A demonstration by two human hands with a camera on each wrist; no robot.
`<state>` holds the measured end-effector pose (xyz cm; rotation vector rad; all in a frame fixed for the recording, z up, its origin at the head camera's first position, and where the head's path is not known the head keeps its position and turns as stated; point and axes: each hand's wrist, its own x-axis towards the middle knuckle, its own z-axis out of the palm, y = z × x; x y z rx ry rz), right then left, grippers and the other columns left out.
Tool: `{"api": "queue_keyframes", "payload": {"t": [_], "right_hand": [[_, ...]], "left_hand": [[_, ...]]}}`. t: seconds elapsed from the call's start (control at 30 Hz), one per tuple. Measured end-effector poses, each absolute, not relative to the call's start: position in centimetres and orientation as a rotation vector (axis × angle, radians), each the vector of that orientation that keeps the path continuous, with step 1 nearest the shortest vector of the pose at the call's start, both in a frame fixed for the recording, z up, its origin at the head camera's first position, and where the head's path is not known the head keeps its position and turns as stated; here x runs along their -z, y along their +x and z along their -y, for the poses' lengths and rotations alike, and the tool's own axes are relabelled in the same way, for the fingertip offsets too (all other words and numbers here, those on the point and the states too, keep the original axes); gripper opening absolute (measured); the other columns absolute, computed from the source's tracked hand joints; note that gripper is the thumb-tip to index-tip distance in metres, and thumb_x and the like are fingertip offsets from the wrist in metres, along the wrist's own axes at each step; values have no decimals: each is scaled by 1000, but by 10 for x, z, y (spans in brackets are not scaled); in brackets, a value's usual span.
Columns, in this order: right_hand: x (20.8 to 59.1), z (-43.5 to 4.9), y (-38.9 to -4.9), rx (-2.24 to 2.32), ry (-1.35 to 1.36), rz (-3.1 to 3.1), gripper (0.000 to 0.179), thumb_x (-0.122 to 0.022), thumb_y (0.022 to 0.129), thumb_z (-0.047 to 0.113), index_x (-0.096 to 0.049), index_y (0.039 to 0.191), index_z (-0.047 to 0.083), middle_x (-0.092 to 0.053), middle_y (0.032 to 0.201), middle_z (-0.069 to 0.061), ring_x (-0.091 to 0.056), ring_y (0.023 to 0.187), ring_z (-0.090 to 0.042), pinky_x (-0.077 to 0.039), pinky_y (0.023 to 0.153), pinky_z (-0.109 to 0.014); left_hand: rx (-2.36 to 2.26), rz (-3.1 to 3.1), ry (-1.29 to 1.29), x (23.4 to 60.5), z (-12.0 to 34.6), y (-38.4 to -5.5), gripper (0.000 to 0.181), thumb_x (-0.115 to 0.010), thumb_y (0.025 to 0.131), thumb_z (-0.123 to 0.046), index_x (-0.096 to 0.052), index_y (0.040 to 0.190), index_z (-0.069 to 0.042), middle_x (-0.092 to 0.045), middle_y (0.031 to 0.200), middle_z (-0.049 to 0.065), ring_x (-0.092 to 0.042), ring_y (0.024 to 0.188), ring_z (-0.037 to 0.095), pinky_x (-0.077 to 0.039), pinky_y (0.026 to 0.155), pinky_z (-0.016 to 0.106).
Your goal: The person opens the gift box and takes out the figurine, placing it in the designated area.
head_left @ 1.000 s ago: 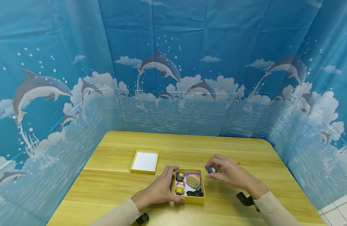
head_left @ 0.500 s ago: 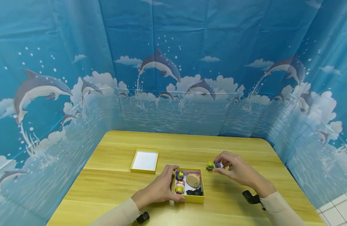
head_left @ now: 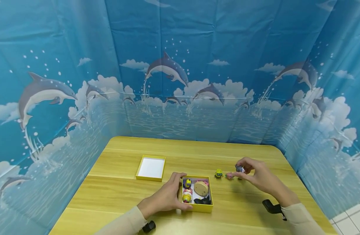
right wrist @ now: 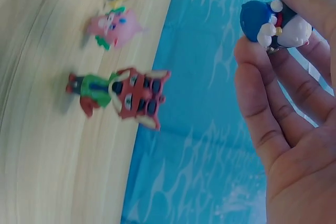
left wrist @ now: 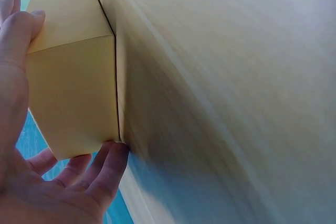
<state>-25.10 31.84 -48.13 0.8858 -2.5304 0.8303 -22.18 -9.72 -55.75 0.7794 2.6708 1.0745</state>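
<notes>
My left hand [head_left: 165, 197] grips the near-left side of a yellow box [head_left: 201, 209], thumb on the front wall and fingers round the back corner. Inside it lie a yellow-and-blue figurine [head_left: 187, 183], a pink-and-yellow figurine [head_left: 187, 195], a round tan piece [head_left: 201, 188] and a black piece [head_left: 202, 201]. Held up off the table, a small blue-and-white figurine [right wrist: 278, 27] is pinched in my right hand [head_left: 260, 178]. Beside that hand stand a yellow goggled figurine [head_left: 218, 173], a pink pig-like figurine [right wrist: 116, 26] and a red-brown fox figurine [right wrist: 139, 95] in green.
A shallow yellow lid [head_left: 150, 167], white inside, lies on the wooden table [head_left: 118, 192] to the left of the box. Behind and at both sides hangs a blue dolphin-printed curtain [head_left: 174, 124].
My right hand has moved to the right with the blue-and-white figurine, past the yellow and pink figurines, which now show. The left hand stays on the box.
</notes>
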Motion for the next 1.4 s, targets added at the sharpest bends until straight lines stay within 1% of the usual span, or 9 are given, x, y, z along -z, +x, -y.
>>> {"api": "queue_keyframes", "payload": {"t": [0.2, 0.33, 0.53, 0.73, 0.83, 1.0, 1.07, 1.2, 1.4], "right_hand": [[485, -337, -256, -810, 765, 2562, 32, -97, 94, 9, -79, 119, 16, -82, 101, 8, -71, 83, 5, -65, 71, -28], [487, -348, -257, -788, 706, 2573, 34, -98, 93, 9, -80, 122, 11, -84, 103, 1, -75, 82, 2, -66, 71, -27], [491, -364, -256, -792, 588, 2607, 35, -97, 95, 10, -80, 126, 8, -86, 108, -5, -77, 84, -1, -65, 73, -24], [499, -381, -258, -812, 483, 2679, 38, -96, 98, 14, -77, 131, 5, -85, 116, -14, -77, 88, 1, -64, 76, -22], [504, -387, -258, -808, 469, 2680, 38, -96, 97, 12, -77, 129, 4, -84, 113, -14, -75, 86, 3, -64, 75, -21], [516, -396, -261, -790, 472, 2685, 39, -98, 94, 7, -76, 125, 0, -84, 104, -9, -74, 81, 3, -64, 71, -22], [521, -399, -264, -783, 468, 2698, 38, -98, 94, 6, -76, 124, 0, -84, 103, -9, -75, 80, 2, -64, 70, -22], [530, -404, -268, -771, 454, 2745, 37, -97, 94, 5, -76, 124, 0, -85, 105, -11, -78, 81, -3, -65, 72, -24], [541, -407, -273, -786, 395, 2842, 40, -95, 99, 13, -77, 130, -3, -85, 111, -14, -83, 89, -19, -68, 77, -30]], "left_hand": [[-1093, -2663, 804, 558, 97, -223, 128, -101, 85, -64, -32, 179, -11, -50, 160, 12, -65, 124, 13, -61, 116, 37], [-1097, -2660, 799, 560, 97, -225, 128, -101, 85, -66, -32, 179, -12, -50, 159, 10, -64, 123, 11, -61, 115, 35], [-1099, -2655, 785, 561, 97, -226, 128, -100, 84, -67, -32, 179, -14, -50, 159, 7, -63, 122, 10, -60, 114, 33], [-1100, -2654, 789, 560, 97, -225, 128, -101, 85, -65, -32, 179, -14, -50, 158, 7, -64, 123, 9, -61, 114, 34], [-1095, -2657, 789, 560, 97, -225, 128, -101, 85, -65, -32, 179, -14, -49, 159, 7, -64, 124, 9, -61, 115, 34], [-1091, -2655, 786, 560, 98, -224, 128, -100, 85, -66, -31, 180, -14, -49, 159, 7, -64, 123, 10, -61, 115, 34], [-1098, -2650, 794, 560, 98, -224, 128, -101, 86, -66, -31, 179, -14, -49, 158, 8, -64, 123, 11, -61, 114, 35], [-1101, -2645, 794, 560, 98, -225, 128, -100, 86, -66, -31, 180, -14, -49, 159, 8, -64, 123, 10, -62, 114, 35], [-1101, -2640, 783, 561, 98, -226, 128, -100, 86, -65, -30, 180, -14, -49, 160, 7, -64, 122, 8, -61, 114, 34]]}}
